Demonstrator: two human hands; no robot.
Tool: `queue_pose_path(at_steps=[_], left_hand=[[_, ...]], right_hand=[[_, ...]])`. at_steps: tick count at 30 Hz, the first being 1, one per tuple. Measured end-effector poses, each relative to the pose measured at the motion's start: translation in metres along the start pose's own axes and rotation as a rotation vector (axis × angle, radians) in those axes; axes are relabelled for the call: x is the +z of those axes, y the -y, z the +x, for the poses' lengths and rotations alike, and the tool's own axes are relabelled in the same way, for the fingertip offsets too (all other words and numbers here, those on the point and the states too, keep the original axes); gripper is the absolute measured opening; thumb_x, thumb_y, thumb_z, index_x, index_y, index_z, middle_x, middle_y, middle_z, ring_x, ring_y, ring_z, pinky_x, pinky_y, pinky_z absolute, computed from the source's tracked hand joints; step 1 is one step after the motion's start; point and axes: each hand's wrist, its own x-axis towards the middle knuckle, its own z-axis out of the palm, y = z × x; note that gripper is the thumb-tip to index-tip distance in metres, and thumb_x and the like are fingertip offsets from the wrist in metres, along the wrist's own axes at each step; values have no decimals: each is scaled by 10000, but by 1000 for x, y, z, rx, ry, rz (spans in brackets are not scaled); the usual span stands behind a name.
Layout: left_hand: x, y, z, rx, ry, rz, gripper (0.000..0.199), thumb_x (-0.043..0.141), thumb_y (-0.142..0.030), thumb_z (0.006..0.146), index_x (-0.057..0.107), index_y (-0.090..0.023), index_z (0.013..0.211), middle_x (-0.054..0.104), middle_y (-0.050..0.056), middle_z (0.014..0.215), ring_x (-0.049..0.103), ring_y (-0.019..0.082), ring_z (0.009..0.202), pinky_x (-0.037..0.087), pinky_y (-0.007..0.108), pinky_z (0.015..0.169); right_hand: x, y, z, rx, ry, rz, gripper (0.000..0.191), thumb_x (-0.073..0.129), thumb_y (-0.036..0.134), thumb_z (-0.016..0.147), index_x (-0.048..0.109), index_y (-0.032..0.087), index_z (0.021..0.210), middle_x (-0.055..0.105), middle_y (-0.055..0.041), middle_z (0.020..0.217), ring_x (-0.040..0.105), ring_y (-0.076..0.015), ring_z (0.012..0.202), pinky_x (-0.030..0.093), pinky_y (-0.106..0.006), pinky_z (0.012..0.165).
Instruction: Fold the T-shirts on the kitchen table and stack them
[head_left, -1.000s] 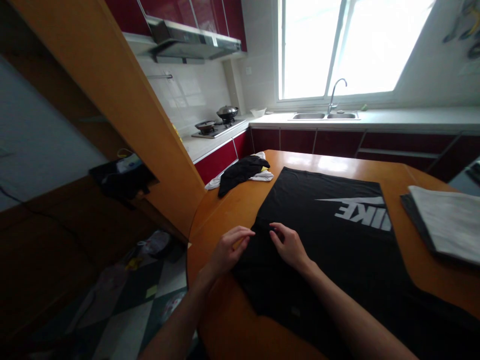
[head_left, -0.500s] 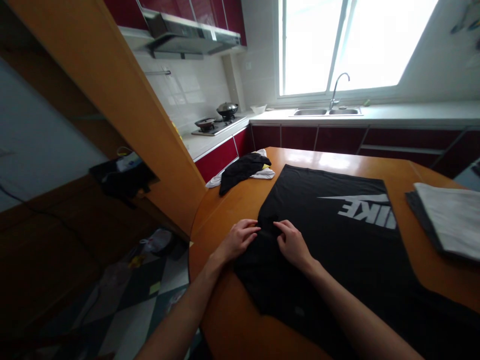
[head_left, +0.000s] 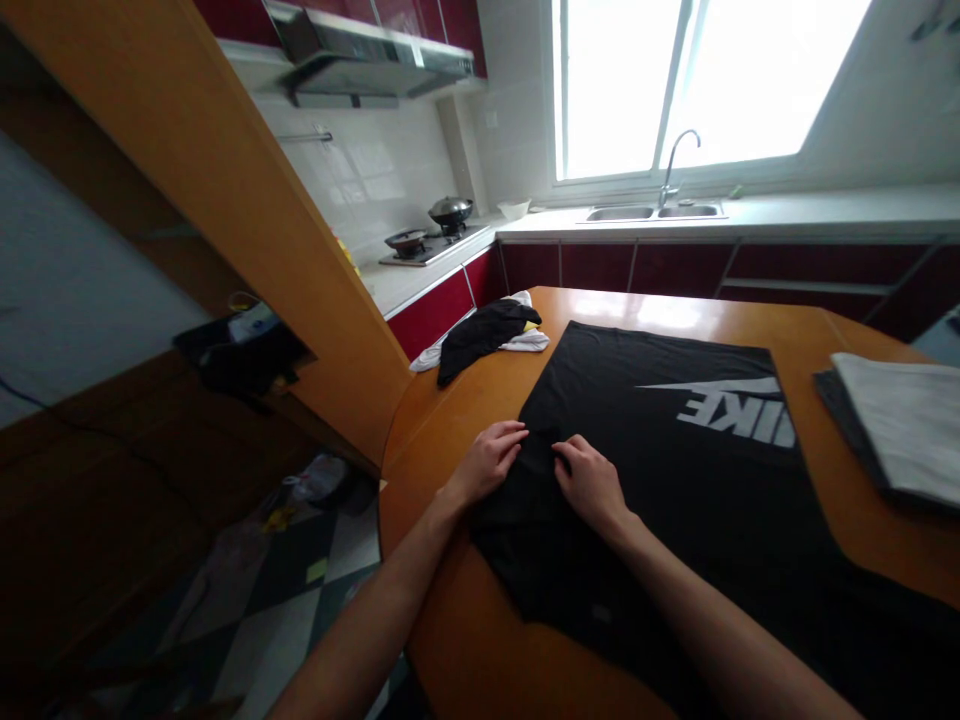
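A black T-shirt (head_left: 675, 490) with pale grey lettering and a pointed stripe lies spread over the wooden table, its lettering upside down from my side. At its left edge rests my left hand (head_left: 489, 462), fingers stretched out over the cloth and the thumb a little apart. My right hand (head_left: 592, 482) is a short way to the right, on top of the shirt. Its fingers are curled in with thumb and forefinger close together, pinching the fabric. Slight creases run through the cloth between both hands.
The round-edged wooden table (head_left: 442, 410) carries a heap of black and white clothes (head_left: 487, 335) at the far left. A folded grey and dark garment stack (head_left: 900, 420) lies on the right. Beyond stand a stove (head_left: 431, 245) and a sink (head_left: 652, 213).
My left hand has slid slightly up and right along the shirt's edge, its fingers now flatter. The right hand's fingers have curled in more. The view has tilted down slightly.
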Motion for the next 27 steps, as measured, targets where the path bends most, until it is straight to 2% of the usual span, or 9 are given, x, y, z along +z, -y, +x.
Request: queue_pose_path(at_steps=[3, 8, 14, 21, 23, 27], left_hand=[[-12, -2, -8, -22, -61, -82, 312, 473, -211, 1007, 688, -244, 1231, 641, 61, 1312, 573, 217, 1260, 459, 410, 1115], [-28, -11, -31, -62, 18, -150, 281, 530, -270, 998, 700, -246, 1220, 661, 59, 1293, 598, 223, 1232, 484, 407, 1090], [-28, -12, -59, -83, 108, -139, 336, 535, -313, 999, 659, -255, 1306, 601, 66, 1409, 526, 243, 1336, 421, 460, 1155], [-28, -10, -59, -117, 88, -113, 374, 438, -335, 1034, 637, -249, 1339, 584, 65, 1438, 481, 248, 1389, 387, 496, 1177], [-26, -14, -59, -91, 127, -54, 412, 426, -357, 1041, 567, -265, 1417, 518, 59, 1505, 407, 246, 1443, 337, 499, 1204], [-24, -21, -62, -65, 319, 98, 585, 484, -484, 1011, 337, -336, 1557, 259, 38, 1652, 164, 297, 1537, 149, 610, 1228]], right_hand=[[0, 0, 0, -25, -17, -21, 274, 497, 210, 968, 702, 228, 1148, 682, -69, 1091, 658, -196, 973, 511, -276, 813], [3, -2, 1, -46, -59, 27, 332, 473, 155, 947, 681, 201, 1202, 670, -84, 1124, 648, -202, 1004, 524, -294, 877], [4, -2, 0, -58, -69, 123, 440, 451, 140, 929, 604, 210, 1336, 607, -85, 1314, 687, -202, 985, 546, -303, 874], [1, 1, -2, -35, -46, 62, 425, 469, 168, 942, 598, 195, 1346, 614, -87, 1320, 705, -206, 952, 547, -299, 835], [0, 2, -3, -19, -36, 17, 386, 472, 181, 950, 634, 217, 1298, 637, -70, 1285, 710, -201, 908, 545, -297, 794], [-1, 2, -4, 25, 4, -104, 318, 474, 195, 961, 697, 249, 1181, 662, -53, 1221, 707, -185, 800, 524, -291, 690]])
